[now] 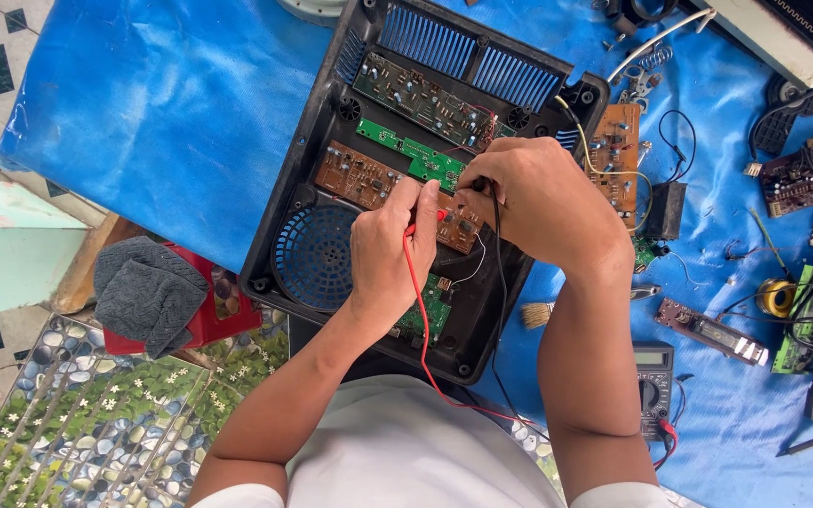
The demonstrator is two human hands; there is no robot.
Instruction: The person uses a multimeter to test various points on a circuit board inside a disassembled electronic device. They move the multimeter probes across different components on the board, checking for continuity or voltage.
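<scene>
At frame centre, the left hand (390,246) pinches the red probe (422,221) and the right hand (531,198) the black probe (478,185); tips steadied on the brown circuit board (355,176).

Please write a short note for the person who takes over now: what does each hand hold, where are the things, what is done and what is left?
Left hand: grip shut on the red probe, tip on the brown circuit board.
Right hand: grip shut on the black probe, tip at the same board.
Both leads run back to the multimeter on the blue sheet, right of the open black casing.
Done: casing open, both probes placed.
Left: the meter reading; its display is too small to tell.
</scene>
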